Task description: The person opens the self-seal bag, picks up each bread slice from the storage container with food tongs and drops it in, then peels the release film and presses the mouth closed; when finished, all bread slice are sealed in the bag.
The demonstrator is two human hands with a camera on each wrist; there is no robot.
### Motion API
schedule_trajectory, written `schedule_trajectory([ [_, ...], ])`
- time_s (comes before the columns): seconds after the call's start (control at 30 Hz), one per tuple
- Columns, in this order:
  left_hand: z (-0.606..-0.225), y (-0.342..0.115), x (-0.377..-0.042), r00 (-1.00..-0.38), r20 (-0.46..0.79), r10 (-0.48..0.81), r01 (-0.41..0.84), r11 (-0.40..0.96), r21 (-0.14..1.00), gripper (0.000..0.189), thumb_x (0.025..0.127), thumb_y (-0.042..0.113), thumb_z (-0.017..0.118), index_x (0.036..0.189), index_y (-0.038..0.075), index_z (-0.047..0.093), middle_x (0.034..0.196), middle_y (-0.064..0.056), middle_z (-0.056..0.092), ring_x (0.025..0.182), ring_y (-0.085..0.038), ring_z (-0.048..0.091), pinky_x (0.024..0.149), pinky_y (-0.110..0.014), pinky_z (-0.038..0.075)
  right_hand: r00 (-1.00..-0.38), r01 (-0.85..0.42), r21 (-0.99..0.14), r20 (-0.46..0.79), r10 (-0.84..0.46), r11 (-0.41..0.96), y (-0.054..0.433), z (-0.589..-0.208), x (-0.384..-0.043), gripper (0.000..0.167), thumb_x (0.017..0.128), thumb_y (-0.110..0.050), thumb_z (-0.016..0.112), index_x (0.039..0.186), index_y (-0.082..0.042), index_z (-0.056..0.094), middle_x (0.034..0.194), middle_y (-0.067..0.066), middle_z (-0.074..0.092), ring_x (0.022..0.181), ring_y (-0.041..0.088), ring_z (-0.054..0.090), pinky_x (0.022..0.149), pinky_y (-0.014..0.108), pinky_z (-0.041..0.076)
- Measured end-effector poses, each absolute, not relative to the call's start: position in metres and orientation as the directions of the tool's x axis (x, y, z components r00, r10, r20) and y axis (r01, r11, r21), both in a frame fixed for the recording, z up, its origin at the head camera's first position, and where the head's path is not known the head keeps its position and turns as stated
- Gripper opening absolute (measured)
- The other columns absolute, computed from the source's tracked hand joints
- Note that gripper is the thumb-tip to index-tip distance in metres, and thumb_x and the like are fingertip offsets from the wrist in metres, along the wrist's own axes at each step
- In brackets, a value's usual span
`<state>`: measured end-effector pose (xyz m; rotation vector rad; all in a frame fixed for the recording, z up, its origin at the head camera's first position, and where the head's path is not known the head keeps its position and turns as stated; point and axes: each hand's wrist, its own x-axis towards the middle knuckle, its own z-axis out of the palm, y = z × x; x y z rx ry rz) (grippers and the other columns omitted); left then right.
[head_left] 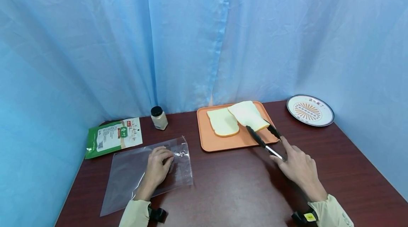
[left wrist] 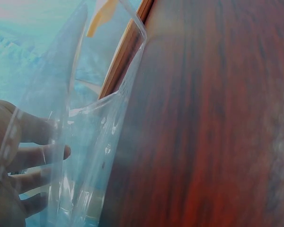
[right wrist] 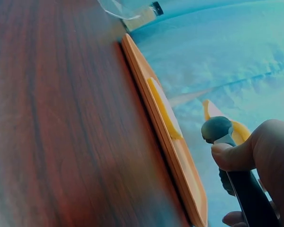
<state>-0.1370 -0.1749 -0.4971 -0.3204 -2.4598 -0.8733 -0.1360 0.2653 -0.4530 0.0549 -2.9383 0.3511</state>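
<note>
My right hand (head_left: 298, 168) grips black-and-silver tongs (head_left: 256, 136). Between the tongs' black tips hangs a white bread slice (head_left: 247, 113) with a yellow edge, tilted above the orange tray (head_left: 207, 142). Another bread slice (head_left: 224, 123) lies flat on that tray. On the left, my left hand (head_left: 157, 166) holds a clear plastic bag (head_left: 124, 181) near its right end, with fingers and thumb bent together. In the left wrist view, the bag's film (left wrist: 80, 156) stands raised, its layers apart, and partly veils the fingers.
A green-and-white packet (head_left: 116, 135) lies at the back left. Beside it stands a small jar (head_left: 159, 120) with a black lid. At the back right, a patterned white plate (head_left: 322, 119) rests near the blue curtain (head_left: 271, 35). Everything is on a dark wooden table (head_left: 223, 188).
</note>
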Motion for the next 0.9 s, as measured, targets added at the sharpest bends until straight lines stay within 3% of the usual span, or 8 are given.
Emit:
schedule_trajectory([
  [0.2,-0.498,-0.176,-0.137,-0.830,0.556,0.054,0.391,0.766,0.509,0.009,0.075,-0.006,0.079,0.081,0.001,0.077,0.087,-0.012,0.076,0.104,-0.040,0.066,0.091,-0.059,0.051,-0.966,-0.140,-0.193,0.241,-0.092,0.971,0.263,-0.451,-0.130,0.078,0.085,-0.052,0.073,0.148,-0.014,0.045,0.109,0.024,0.069,0.056,0.035,0.059,0.044,0.044,0.043],
  [0.37,-0.498,-0.176,-0.138,-0.836,0.546,0.053,0.387,0.763,0.518,0.009,0.075,-0.005,0.080,0.082,0.001,0.078,0.088,-0.013,0.076,0.106,-0.040,0.066,0.093,-0.058,0.051,-0.940,-0.216,-0.178,0.304,-0.155,0.960,0.260,-0.450,-0.125,0.079,0.081,-0.049,0.077,0.146,-0.014,0.048,0.113,0.021,0.069,0.059,0.036,0.063,0.045,0.045,0.045],
  [0.63,-0.497,-0.177,-0.138,-0.849,0.527,0.046,0.369,0.765,0.528,0.009,0.076,-0.005,0.079,0.083,0.001,0.078,0.089,-0.012,0.076,0.107,-0.039,0.066,0.094,-0.058,0.051,-0.808,-0.432,-0.065,0.470,-0.354,0.900,0.259,-0.457,-0.122,0.078,0.071,-0.043,0.084,0.139,-0.013,0.057,0.098,0.011,0.070,0.047,0.020,0.052,0.041,0.036,0.041],
  [0.9,-0.498,-0.177,-0.139,-0.847,0.530,0.046,0.374,0.760,0.531,0.009,0.076,-0.004,0.079,0.084,0.001,0.078,0.089,-0.012,0.076,0.106,-0.039,0.066,0.094,-0.057,0.051,-0.743,-0.535,-0.008,0.481,-0.466,0.845,0.260,-0.466,-0.124,0.077,0.072,-0.049,0.082,0.138,-0.015,0.059,0.093,0.005,0.069,0.045,0.006,0.041,0.042,0.027,0.036],
])
